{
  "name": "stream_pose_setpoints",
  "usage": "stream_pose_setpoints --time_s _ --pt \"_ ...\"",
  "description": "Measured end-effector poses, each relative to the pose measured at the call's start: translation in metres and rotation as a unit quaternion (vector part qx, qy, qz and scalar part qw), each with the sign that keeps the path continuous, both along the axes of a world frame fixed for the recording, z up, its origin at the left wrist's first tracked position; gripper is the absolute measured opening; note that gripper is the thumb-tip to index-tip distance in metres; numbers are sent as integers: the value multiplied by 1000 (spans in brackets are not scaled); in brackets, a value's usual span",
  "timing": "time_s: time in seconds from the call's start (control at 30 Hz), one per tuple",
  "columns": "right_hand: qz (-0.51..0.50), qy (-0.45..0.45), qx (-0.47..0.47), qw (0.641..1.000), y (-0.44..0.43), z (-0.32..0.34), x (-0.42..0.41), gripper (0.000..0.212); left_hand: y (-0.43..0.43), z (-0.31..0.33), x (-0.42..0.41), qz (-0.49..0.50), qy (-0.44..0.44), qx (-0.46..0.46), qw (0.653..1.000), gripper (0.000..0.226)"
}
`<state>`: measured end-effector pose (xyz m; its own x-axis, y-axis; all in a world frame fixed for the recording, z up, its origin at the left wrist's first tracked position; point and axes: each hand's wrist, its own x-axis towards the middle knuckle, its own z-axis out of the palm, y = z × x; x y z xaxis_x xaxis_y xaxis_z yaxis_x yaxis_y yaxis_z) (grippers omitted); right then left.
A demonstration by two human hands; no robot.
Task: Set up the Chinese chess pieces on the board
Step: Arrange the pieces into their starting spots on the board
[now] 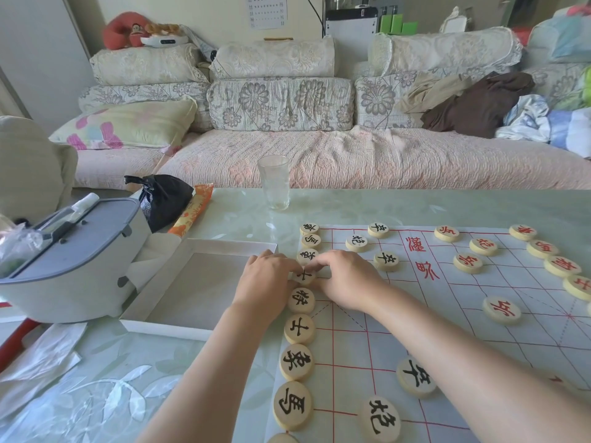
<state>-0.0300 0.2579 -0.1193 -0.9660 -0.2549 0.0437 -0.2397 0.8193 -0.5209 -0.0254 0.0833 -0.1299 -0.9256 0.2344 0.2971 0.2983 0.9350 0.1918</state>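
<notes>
A white paper board (479, 314) with red lines lies on the table. Black-lettered wooden pieces stand in a column along its left edge, from a far piece (309, 229) down to a near one (292, 405). Red-lettered pieces line the right edge, among them one (562, 266). My left hand (267, 279) and my right hand (345, 279) meet over one black piece (303, 276) in that column; fingertips of both hands pinch its rim. More black pieces (386, 261) and red pieces (501, 310) stand on inner points.
An open white box lid (192, 282) lies left of the board. A grey lidded container (73, 266) stands further left. A drinking glass (274, 182), a black bag (163, 199) and an orange packet (192, 215) stand at the table's far side. A sofa runs behind.
</notes>
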Motion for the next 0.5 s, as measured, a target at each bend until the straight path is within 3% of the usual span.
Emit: stream_pose_setpoints --time_s 0.23,0.5 --pt "-40 32 -29 998 12 3 -12 25 -2 21 -11 -11 21 19 1000 34" --pt "-19 36 32 999 5 12 -45 34 4 21 -48 -41 -64 35 996 33"
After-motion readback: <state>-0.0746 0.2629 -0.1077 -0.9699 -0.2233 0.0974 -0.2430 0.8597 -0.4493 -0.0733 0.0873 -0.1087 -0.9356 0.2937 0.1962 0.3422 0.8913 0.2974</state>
